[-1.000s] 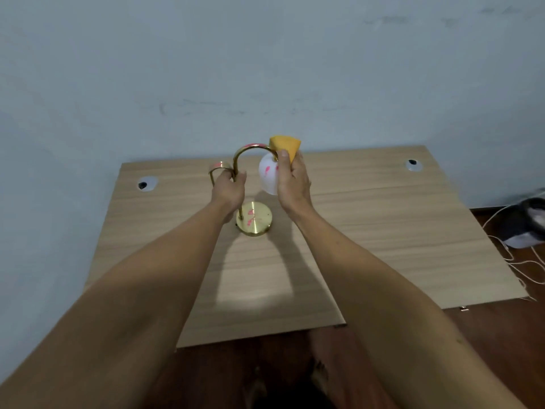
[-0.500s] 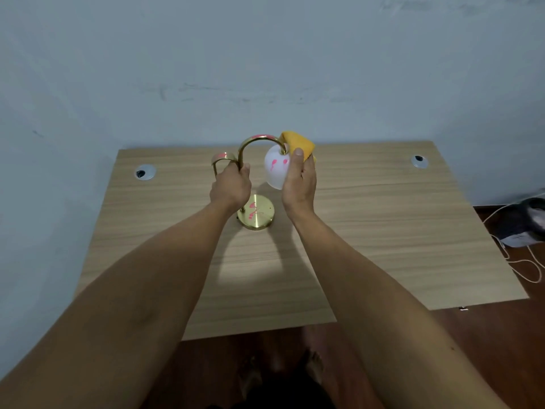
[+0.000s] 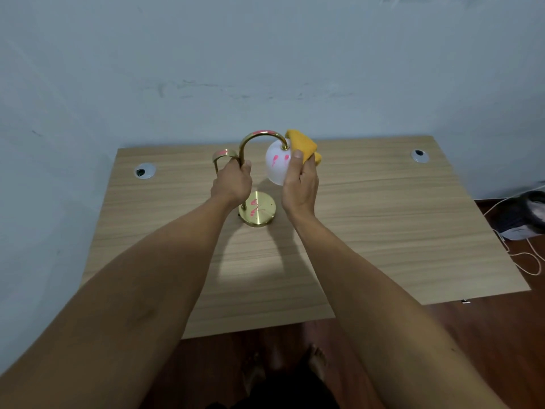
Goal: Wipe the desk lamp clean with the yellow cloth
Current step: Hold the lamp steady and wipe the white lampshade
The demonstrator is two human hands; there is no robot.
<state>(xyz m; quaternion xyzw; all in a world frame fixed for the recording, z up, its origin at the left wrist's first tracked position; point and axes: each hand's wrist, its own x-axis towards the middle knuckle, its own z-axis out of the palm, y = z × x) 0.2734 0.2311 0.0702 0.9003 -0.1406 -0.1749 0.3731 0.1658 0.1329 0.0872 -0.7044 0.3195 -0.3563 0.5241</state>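
Nearest, the left hand (image 3: pixel 233 184) is gripping the brass stem of the desk lamp (image 3: pixel 257 208), apparently steadying it on the desk (image 3: pixel 383 219). Just beyond, the right hand (image 3: pixel 300 184) is pinching the yellow cloth (image 3: pixel 302 146) against the white shade (image 3: pixel 277 165), where pink marks are showing, seemingly to wipe them.

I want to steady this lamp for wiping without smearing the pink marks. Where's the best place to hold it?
Probably the upright brass stem, low on the arch, taken from the left as the left hand does. It is slim enough to wrap, looks clear of pink there, and leaves the shade free for the right hand and cloth.
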